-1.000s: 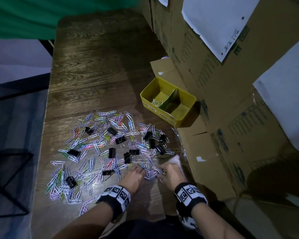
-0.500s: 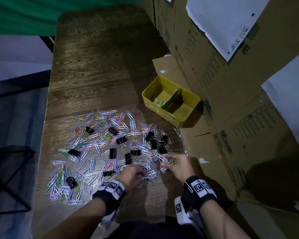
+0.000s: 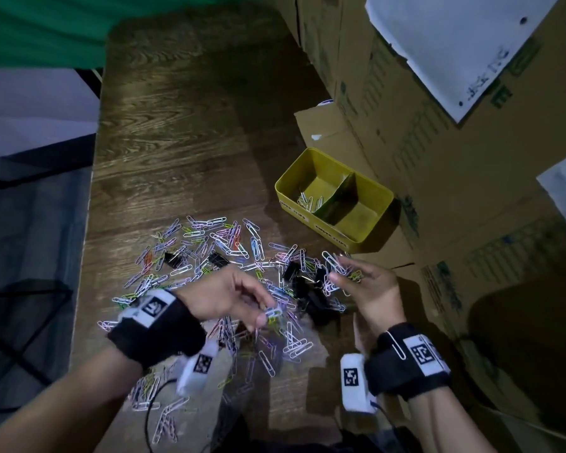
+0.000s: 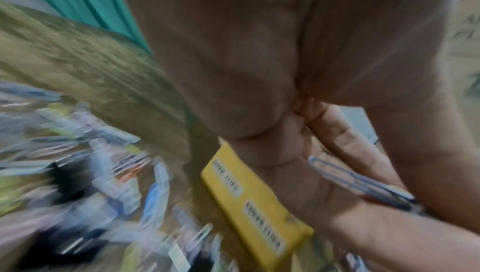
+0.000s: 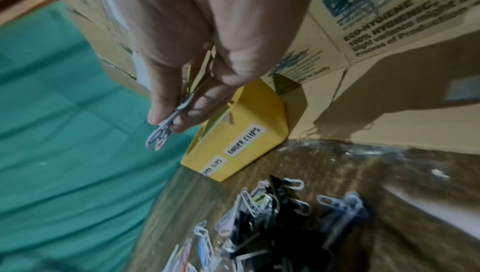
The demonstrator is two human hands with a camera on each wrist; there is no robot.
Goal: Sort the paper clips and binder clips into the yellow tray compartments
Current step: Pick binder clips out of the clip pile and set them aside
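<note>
A scatter of coloured paper clips (image 3: 209, 243) and black binder clips (image 3: 307, 286) covers the near part of the wooden table (image 3: 183, 132). Both hands are raised above it. My left hand (image 3: 265, 313) pinches a few paper clips (image 4: 363, 186) between thumb and fingers. My right hand (image 3: 343, 273) holds a small bunch of paper clips (image 5: 166, 130) in its fingertips, short of the yellow tray (image 3: 285, 191). The tray (image 5: 249, 132) has two compartments split by a green divider (image 3: 337, 199). Its left compartment holds a few paper clips (image 3: 309, 201).
Stacked cardboard boxes (image 3: 455, 178) wall in the table's right side, right behind the tray. A green cloth (image 3: 46, 24) hangs beyond the far edge. The table's left edge drops to the floor, where a black frame (image 3: 20, 322) stands.
Both hands have lifted off the pile with paper clips in their fingers. The right hand has moved up and right towards the tray. The left hand has risen too.
</note>
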